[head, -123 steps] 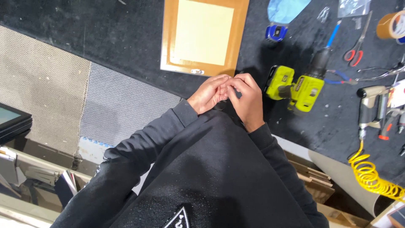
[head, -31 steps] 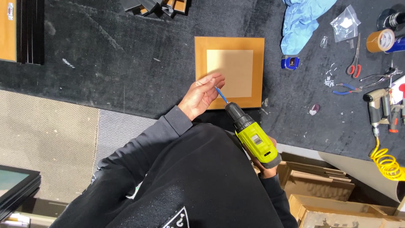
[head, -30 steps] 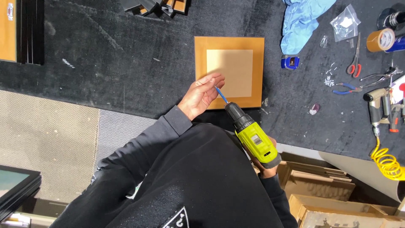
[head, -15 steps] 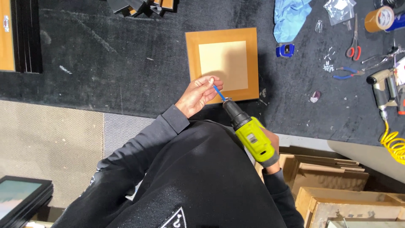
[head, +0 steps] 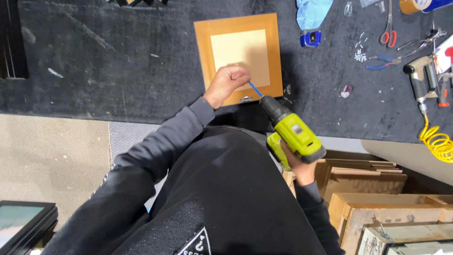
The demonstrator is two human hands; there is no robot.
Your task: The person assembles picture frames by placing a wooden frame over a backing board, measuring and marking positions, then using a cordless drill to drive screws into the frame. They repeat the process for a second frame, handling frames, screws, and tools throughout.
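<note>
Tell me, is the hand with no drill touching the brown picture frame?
Touching. In the head view the left hand rests in a fist on the lower edge of the brown frame, right beside the drill's blue bit, no gap showing.

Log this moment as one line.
left hand: on frame back, at bit tip | right hand: grips yellow-green drill | bit: near hanger

A lime-green cordless drill with a black chuck (head: 290, 134) points its thin blue bit toward ten o'clock, the tip at the lower edge of a square brown-bordered wooden frame backing (head: 238, 56) lying flat.
</note>
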